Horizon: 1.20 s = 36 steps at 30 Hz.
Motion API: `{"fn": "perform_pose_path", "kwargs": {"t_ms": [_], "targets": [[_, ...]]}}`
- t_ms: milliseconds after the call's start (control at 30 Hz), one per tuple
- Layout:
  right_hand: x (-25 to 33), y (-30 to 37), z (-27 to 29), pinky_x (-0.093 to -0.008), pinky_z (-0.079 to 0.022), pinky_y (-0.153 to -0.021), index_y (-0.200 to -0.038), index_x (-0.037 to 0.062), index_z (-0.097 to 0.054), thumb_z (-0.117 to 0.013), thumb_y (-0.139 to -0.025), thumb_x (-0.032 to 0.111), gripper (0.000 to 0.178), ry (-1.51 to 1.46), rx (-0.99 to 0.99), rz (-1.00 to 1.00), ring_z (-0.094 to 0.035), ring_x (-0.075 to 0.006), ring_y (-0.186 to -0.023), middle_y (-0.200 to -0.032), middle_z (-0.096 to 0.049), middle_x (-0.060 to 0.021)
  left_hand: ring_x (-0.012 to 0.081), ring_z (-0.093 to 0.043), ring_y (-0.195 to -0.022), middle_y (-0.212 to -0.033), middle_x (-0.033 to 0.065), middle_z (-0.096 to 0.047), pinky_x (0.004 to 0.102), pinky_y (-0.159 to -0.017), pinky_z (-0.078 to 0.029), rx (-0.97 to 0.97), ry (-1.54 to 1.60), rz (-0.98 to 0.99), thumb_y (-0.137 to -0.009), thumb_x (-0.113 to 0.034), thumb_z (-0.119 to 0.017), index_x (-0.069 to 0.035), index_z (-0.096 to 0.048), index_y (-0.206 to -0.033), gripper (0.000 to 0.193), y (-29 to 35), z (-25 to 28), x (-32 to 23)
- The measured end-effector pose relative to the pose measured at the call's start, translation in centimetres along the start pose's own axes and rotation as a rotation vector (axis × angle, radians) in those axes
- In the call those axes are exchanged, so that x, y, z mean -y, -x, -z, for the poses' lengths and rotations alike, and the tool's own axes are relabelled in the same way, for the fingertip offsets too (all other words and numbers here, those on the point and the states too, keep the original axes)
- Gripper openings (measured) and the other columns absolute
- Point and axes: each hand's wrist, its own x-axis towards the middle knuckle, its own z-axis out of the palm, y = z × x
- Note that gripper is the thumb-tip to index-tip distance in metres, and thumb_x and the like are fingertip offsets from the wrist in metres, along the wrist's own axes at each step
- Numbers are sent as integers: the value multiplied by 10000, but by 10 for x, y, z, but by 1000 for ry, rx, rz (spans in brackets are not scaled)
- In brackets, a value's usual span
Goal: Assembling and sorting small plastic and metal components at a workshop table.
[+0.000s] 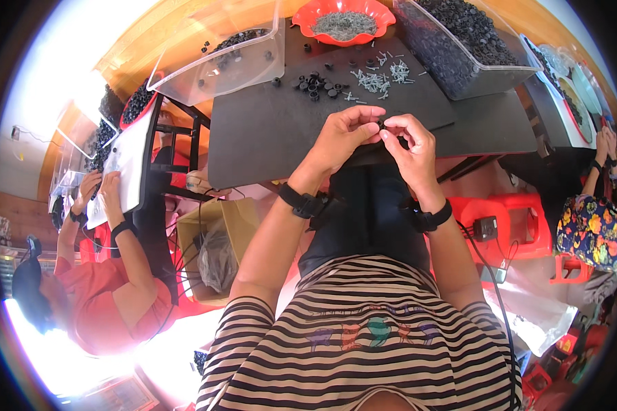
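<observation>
Above the near edge of the dark table, my left hand and my right hand meet at their fingertips. Both are closed in a pinch round a small black part, mostly covered by my fingers. Something dark also shows under the curled fingers of my right hand, too hidden to name. Beyond my hands lies a loose group of small round black caps. To the right of the caps, small silvery screws are spread in heaps.
A clear plastic bin with black caps stands far left, a fuller clear bin far right. Between them sits a red scalloped bowl of screws. People work at both sides. A cardboard box and red stool flank me.
</observation>
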Motion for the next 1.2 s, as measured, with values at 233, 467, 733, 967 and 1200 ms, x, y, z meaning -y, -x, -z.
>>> {"fn": "perform_pose_path", "kwargs": {"t_ms": [233, 467, 733, 967, 1200], "targets": [[-3, -6, 1, -238, -491, -678, -879, 5, -619, -670, -794, -19, 102, 5, 45, -50, -596, -78, -748, -835, -632, -28, 134, -620, -977, -1096, 79, -638, 266, -882, -520, 27, -87, -2, -921, -14, -576, 34, -598, -1167, 251, -4, 6, 3], [-5, -10, 3, -215, -460, -655, -874, 16, -609, -672, -784, -17, 114, -84, 81, -155, -547, -44, -728, -817, -599, 12, 104, -626, -885, -996, 48, -680, 246, -806, -507, 1, -227, -56, -871, 2, -618, 18, -646, -1128, 259, -3, 8, 3], [-5, -5, 6, -217, -457, -655, -857, 20, -590, -676, -774, -30, 129, -142, 120, -128, -563, -55, -718, -813, -580, 13, 109, -629, -873, -981, 68, -683, 247, -813, -514, 29, -125, 10, -876, -24, -644, 33, -653, -1107, 239, 2, 6, -5], [-3, -9, 5, -226, -463, -644, -835, 13, -580, -678, -752, -53, 144, -89, 183, -68, -570, -74, -681, -799, -571, -10, 119, -637, -888, -980, 90, -686, 255, -832, -532, -21, -78, -4, -881, -3, -642, 45, -656, -1075, 201, 2, 7, 3], [1, -14, 7, -235, -464, -624, -852, 12, -594, -691, -746, -65, 163, -79, 187, -24, -575, -85, -674, -823, -578, -23, 141, -643, -894, -994, 102, -677, 264, -834, -542, -36, 82, 41, -882, 7, -639, 55, -649, -1073, 197, 5, 5, -2]]}}
